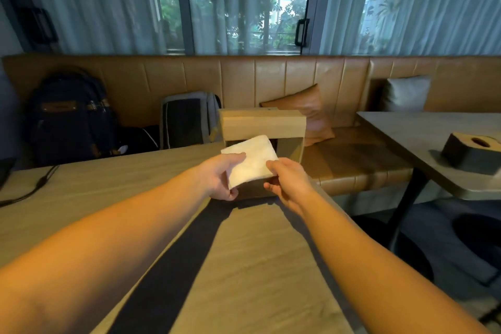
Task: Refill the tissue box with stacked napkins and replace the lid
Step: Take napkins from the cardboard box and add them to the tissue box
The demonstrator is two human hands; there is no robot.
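A white stack of napkins (250,160) is held tilted above the open top of a wooden tissue box (288,148) at the far edge of the table. My left hand (221,176) grips the stack's left edge, thumb on top. My right hand (284,179) grips its right lower corner. The lower front of the box is hidden behind the napkins and my hands. A light wooden lid (261,123) stands upright right behind the box opening.
The wooden table (244,266) has a dark strip down its middle and a cable (32,187) at the left. Behind it runs a tan bench with two backpacks (70,116) and cushions. A second table at right carries a dark tissue box (471,152).
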